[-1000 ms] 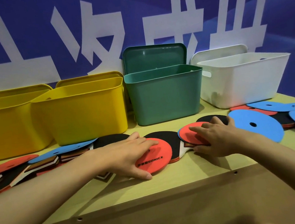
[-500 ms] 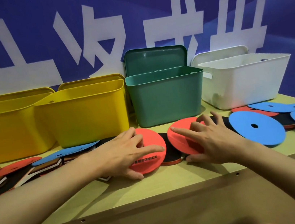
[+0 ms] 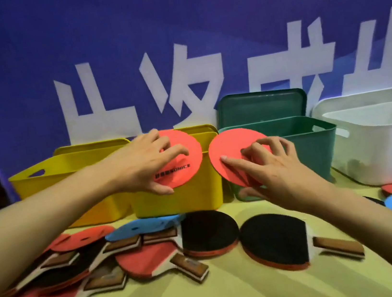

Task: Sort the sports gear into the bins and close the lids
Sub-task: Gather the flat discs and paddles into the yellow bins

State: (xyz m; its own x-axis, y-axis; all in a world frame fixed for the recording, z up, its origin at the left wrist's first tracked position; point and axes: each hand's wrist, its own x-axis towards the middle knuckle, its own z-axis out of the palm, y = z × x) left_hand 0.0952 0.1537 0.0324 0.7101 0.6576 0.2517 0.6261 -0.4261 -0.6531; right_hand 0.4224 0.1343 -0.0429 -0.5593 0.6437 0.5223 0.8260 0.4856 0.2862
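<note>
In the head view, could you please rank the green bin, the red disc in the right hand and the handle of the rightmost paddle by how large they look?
1. green bin
2. red disc, though it is held nearer the camera
3. paddle handle

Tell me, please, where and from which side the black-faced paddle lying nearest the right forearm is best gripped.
Grip the black-faced paddle by its wooden handle, coming from above on its right. The handle sticks out rightward, clear of the other paddles, while the flat blade lies flush on the table.

Both bare forearms raised forward, left hand (image 3: 146,160) and right hand (image 3: 271,166) each with fingers curled, pinching something
</note>
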